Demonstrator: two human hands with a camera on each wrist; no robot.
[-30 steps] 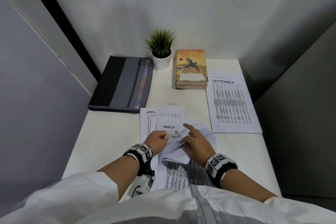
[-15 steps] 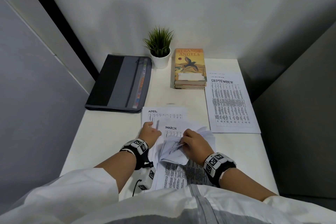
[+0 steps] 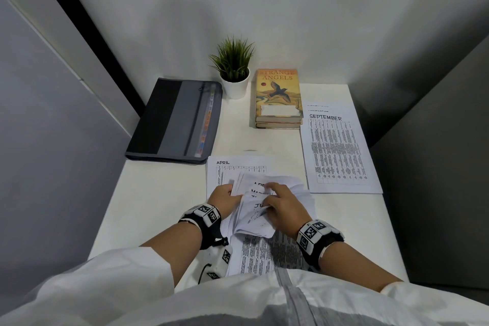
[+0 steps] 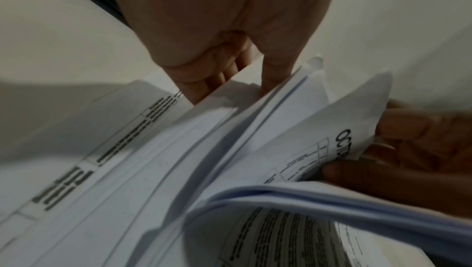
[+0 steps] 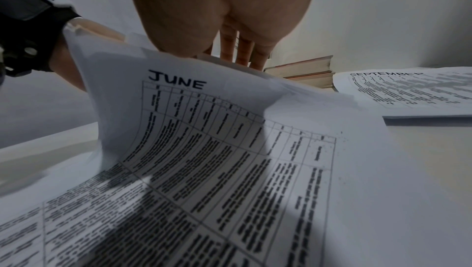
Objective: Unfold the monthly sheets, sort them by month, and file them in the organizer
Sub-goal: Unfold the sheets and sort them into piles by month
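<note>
A loose bundle of printed monthly sheets (image 3: 267,182) lies fanned near the table's front edge. My left hand (image 3: 230,193) grips the bundle's left edge, thumb and curled fingers (image 4: 214,73) on either side of the pages. My right hand (image 3: 272,193) lies over the bundle; the June sheet (image 5: 230,130) curls up under its palm. In the left wrist view its fingers (image 4: 398,128) pinch a sheet headed OCTO (image 4: 344,146). An April sheet (image 3: 238,164) lies flat beneath. The September pile (image 3: 336,151) is at the right. The dark grey organizer (image 3: 174,122) lies closed at the back left.
A potted plant (image 3: 234,71) and a stack of books (image 3: 277,95) stand at the back against the wall. The white table (image 3: 158,193) is narrow, with walls close on the left and right. A flat printed sheet (image 3: 264,254) reaches the front edge.
My left hand has come off the April sheet and taken the bundle's left edge. The bundle is lifted and fanned, so more headings show. My right hand shifted slightly.
</note>
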